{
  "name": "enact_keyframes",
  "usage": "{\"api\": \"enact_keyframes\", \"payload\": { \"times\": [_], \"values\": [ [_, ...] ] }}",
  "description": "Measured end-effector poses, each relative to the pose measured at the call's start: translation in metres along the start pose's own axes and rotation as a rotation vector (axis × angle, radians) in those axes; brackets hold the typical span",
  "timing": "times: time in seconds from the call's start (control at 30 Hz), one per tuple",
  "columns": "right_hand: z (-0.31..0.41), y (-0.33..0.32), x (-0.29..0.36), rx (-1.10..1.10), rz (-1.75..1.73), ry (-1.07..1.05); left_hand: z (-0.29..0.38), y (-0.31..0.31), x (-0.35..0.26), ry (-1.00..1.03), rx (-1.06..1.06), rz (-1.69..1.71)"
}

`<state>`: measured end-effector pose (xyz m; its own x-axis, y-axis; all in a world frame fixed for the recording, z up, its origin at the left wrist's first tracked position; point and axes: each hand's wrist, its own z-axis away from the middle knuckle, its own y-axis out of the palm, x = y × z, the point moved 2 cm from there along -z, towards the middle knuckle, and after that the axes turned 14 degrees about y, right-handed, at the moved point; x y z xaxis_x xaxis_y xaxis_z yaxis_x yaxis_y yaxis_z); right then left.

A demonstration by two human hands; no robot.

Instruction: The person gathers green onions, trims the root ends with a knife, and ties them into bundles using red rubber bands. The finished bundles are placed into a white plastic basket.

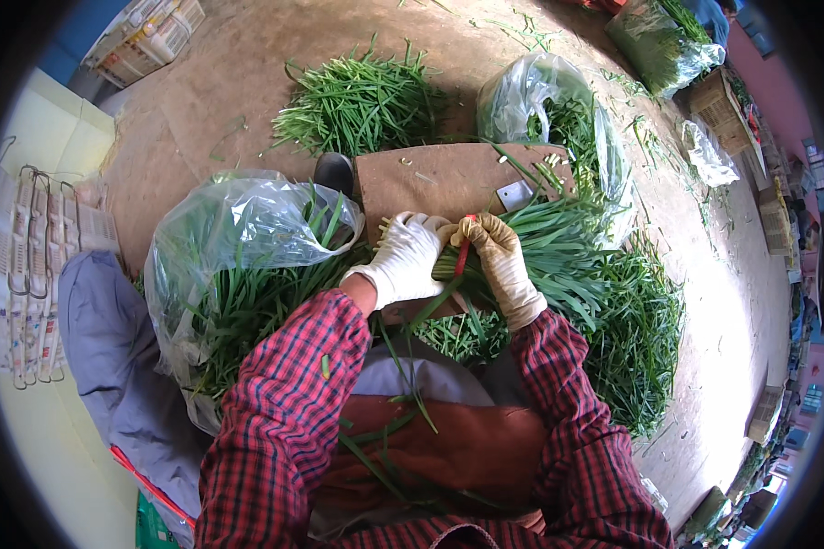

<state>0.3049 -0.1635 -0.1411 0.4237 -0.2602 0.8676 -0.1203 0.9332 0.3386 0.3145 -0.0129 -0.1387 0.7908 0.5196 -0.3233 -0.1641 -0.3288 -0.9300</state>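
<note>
A bundle of long green leafy stalks, seemingly garlic chives (556, 233), lies across a wooden board (412, 175) in front of me. My left hand (408, 257), in a white glove, grips the bundle near its cut ends. Just right of it, my right hand (494, 250), in a stained glove, pinches a red band (462, 257) that runs over the stalks. Whether the band goes all the way round is hidden. On the board behind the hands lies a flat metal blade (515, 195), with small cut stem pieces near it.
An open clear plastic bag of greens (275, 219) stands at left, another bag (542, 89) beyond the board at right. A pile of chives (364, 103) lies on the floor ahead, loose leaves (635, 336) at right. Plastic crates (147, 41) stand at upper left.
</note>
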Motion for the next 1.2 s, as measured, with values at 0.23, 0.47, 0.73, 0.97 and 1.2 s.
{"api": "enact_keyframes", "payload": {
  "times": [0.23,0.47,0.73,0.97,1.2],
  "values": [
    [-0.006,-0.009,-0.007,0.022,-0.096,0.000,0.005,0.010,0.006,0.024,-0.087,0.135],
    [0.002,-0.006,0.009,-0.049,0.024,0.032,0.003,0.006,0.002,0.013,-0.115,0.060],
    [0.062,0.005,0.032,-0.321,0.644,-0.149,0.004,0.002,0.002,0.012,-0.126,0.119],
    [0.050,0.001,0.010,-0.359,0.809,-0.414,0.004,0.006,0.005,0.027,-0.085,0.076],
    [0.098,-0.005,-0.016,0.229,1.434,-0.052,0.006,0.010,0.008,0.047,-0.101,0.077]
  ]
}}
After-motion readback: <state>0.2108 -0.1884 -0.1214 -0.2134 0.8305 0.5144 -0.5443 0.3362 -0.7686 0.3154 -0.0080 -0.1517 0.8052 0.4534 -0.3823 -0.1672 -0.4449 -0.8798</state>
